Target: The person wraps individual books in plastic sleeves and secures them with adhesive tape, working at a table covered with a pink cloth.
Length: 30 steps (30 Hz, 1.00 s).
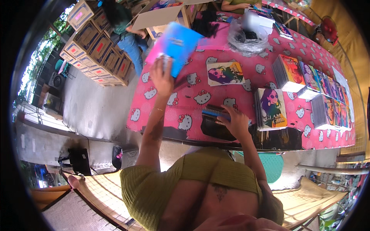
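Blue and pink colour the slim notebook (180, 44) at the table's left edge, its far end near the far left corner; its long axis slants away from the person and to the right, and I cannot tell whether it touches the cloth. The left hand (162, 75) holds its near end, fingers laid over the cover. The right hand (234, 120) is close to the near edge, left of the front notebook stack (271, 109), with thumb and forefinger a little apart at a spiral-bound notebook (210, 114); whether they pinch it I cannot tell. That notebook's coil runs nearly parallel to the near edge. Farther in, a single illustrated notebook (226, 74) lies flat, long axis roughly left to right. The front stack's covers point lengthwise away from the near edge, coils along their left side. Beyond it, a red-topped stack (290, 71) and further stacks (329, 111) reach toward the right edge. Near the far edge, a clear plastic bag (254, 47) holds something dark, too unclear to name. An open carton (156, 31) with its flap spread contains colourful printed items (167, 4). Stacked cartons (94, 48) stand past the left edge, across a strip of concrete floor (86, 104). Bare pink printed tablecloth (202, 97) stretches between the single notebook and the coil, and more shows between that notebook and the stacks.
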Motion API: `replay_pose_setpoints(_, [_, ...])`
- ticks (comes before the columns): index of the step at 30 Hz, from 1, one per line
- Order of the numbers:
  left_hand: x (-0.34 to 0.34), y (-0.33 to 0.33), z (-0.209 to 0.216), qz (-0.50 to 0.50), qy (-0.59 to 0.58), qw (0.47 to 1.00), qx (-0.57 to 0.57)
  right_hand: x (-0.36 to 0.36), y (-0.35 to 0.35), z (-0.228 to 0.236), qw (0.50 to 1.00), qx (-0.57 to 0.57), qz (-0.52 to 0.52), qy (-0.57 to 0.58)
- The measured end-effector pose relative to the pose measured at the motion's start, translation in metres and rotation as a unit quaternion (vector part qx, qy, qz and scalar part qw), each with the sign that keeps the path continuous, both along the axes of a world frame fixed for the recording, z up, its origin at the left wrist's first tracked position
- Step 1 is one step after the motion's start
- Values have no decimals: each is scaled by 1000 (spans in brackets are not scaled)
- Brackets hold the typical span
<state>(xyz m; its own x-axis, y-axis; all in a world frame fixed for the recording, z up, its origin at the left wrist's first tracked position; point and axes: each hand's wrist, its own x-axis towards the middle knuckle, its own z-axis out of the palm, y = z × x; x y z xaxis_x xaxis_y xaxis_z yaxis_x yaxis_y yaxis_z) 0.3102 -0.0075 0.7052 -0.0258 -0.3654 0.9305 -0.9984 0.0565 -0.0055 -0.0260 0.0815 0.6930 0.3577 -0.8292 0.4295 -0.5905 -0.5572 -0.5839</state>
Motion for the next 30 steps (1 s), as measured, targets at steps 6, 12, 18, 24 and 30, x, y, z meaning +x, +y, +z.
replay_pose_setpoints(6, [111,97,-125,296,174,908,242,0,-4,-15,999,11,20,38])
replay_pose_setpoints(12, [97,126,-123,220,222,851,423,-19,8,20,994,-73,29,71])
replay_pose_setpoints(18, [-132,108,22,-262,77,918,288,-97,-14,-47,896,279,109,-328])
replay_pose_setpoints(24, [-151,97,-23,-253,-27,853,455,-63,-11,-74,900,281,91,-320])
replay_pose_setpoints(30, [-187,144,-77,-199,-58,898,387,-59,-13,-76,910,233,66,-336])
